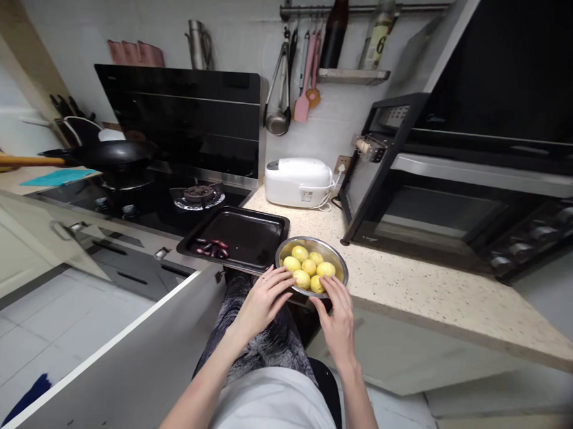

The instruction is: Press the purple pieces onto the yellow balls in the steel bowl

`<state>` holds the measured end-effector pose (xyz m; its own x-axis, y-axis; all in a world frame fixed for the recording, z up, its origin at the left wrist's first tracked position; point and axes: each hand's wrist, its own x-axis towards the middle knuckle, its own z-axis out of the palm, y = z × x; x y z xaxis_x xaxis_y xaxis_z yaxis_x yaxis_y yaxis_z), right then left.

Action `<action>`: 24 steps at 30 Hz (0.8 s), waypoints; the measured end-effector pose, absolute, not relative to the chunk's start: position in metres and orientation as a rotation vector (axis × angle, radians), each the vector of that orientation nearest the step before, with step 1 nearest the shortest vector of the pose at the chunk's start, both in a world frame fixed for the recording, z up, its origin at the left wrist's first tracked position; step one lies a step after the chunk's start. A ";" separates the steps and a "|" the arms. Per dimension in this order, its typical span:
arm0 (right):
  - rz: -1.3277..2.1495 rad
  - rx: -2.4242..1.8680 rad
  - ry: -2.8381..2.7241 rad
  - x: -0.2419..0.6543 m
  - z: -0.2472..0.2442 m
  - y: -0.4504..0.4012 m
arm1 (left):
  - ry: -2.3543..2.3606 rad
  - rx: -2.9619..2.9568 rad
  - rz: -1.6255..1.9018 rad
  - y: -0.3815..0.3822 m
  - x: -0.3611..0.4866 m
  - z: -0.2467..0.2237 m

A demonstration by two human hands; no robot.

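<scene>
A steel bowl point(344, 267) stands at the counter's front edge, filled with several yellow, rounded fruits point(309, 267) that look like lemons. My left hand point(267, 297) reaches over the bowl's near left rim, its fingers stretched toward the fruits and its thumb apart. On the near right, my right hand point(337, 313) has its fingers extended over the rim by the closest fruits, with the thumb spread. Whether either hand's fingertips press on the fruits is hard to make out. Left of the bowl lies a black baking tray point(251, 232) with several small, dark red, elongated pieces point(212, 248).
Behind the bowl sits a white rice cooker point(298, 183); a large oven point(425, 215) occupies the right. A gas burner point(198, 195) and a wok point(119, 154) are at left. An open cabinet door point(130, 353) juts out beside my legs. Utensils point(279, 92) hang on the wall.
</scene>
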<state>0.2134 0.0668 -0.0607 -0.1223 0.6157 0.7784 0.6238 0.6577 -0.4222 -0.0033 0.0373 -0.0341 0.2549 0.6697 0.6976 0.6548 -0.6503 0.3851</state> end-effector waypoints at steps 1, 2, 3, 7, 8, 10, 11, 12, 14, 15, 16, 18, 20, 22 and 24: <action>-0.018 -0.988 -1.802 0.213 -0.061 0.067 | 1.314 2.476 1.384 0.037 -0.004 -0.033; -0.031 -0.983 -1.806 0.214 -0.060 0.067 | 1.322 2.473 1.379 0.037 -0.006 -0.032; -0.048 -0.981 -1.809 0.214 -0.059 0.067 | 1.332 2.466 1.377 0.036 -0.007 -0.031; -0.147 -0.973 -1.784 0.212 -0.052 0.061 | 1.409 2.414 1.401 0.034 -0.015 -0.025; -0.167 -0.972 -1.768 0.210 -0.049 0.058 | 1.438 2.396 1.417 0.033 -0.019 -0.024; -0.194 -0.966 -1.745 0.206 -0.043 0.053 | 1.503 2.354 1.457 0.032 -0.029 -0.022; -0.201 -0.960 -1.741 0.205 -0.040 0.050 | 1.544 2.328 1.476 0.033 -0.036 -0.021; -0.205 -0.952 -1.739 0.203 -0.037 0.048 | 1.595 2.303 1.488 0.034 -0.046 -0.020; -0.205 -0.935 -1.733 0.200 -0.033 0.045 | 1.733 2.255 1.471 0.040 -0.071 -0.018; -0.204 -0.926 -1.725 0.198 -0.031 0.044 | 1.822 2.237 1.430 0.045 -0.086 -0.016; -0.199 -0.918 -1.716 0.196 -0.030 0.043 | 1.909 2.229 1.369 0.051 -0.102 -0.013; -0.180 -0.906 -1.705 0.192 -0.029 0.041 | 2.086 2.184 1.207 0.064 -0.134 -0.006; -0.161 -0.894 -1.712 0.186 -0.028 0.039 | 2.220 2.135 0.951 0.078 -0.162 0.003; -0.159 -0.871 -1.724 0.182 -0.028 0.037 | 2.240 2.107 0.674 0.089 -0.181 0.010; -0.173 -0.843 -1.728 0.179 -0.028 0.037 | 2.193 2.118 0.456 0.099 -0.194 0.016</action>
<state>0.1791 0.0366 -0.0277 -0.0941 0.4447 0.8907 0.6125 0.7312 -0.3003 -0.1938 0.0988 0.0157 -0.0553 0.9853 0.1615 0.9680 0.0132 0.2507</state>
